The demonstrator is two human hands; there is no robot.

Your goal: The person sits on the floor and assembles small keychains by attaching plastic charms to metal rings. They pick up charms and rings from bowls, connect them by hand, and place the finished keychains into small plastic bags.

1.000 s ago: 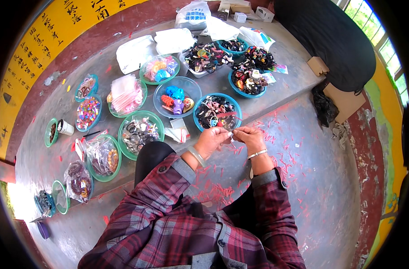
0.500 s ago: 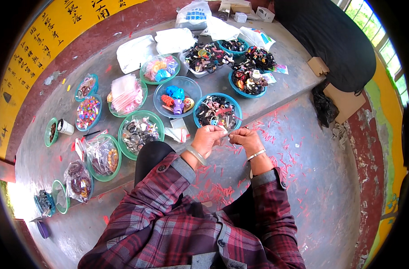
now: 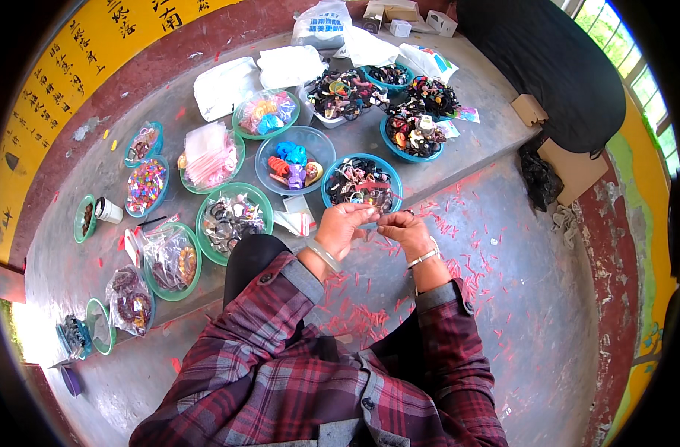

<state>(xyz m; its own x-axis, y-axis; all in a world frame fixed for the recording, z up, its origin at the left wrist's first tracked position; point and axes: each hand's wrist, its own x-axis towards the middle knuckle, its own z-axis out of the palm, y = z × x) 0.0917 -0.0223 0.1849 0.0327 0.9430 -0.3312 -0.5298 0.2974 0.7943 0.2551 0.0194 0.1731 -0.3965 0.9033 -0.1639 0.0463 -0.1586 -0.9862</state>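
Observation:
My left hand (image 3: 345, 227) and my right hand (image 3: 404, 230) meet in front of me, fingertips together, pinching a small thin item that is too small to make out. Both hands hover just in front of a blue-rimmed bowl (image 3: 332, 188) filled with dark hair ties and small ornaments. A bracelet circles each wrist, and plaid sleeves cover my forearms. Behind that bowl stands a clear blue bowl (image 3: 268, 152) holding bright blue, red and purple pieces.
Several green and blue bowls of beads, rings and hair ornaments spread across a raised concrete step (image 3: 466, 141). White plastic bags (image 3: 224, 82) and small boxes lie at the back. Red paper scraps (image 3: 355, 316) litter the lower floor. A black cloth (image 3: 556, 67) covers something at right.
Both hands stay together by the bowl; the fingers have shifted slightly on the small item. Nothing else has moved.

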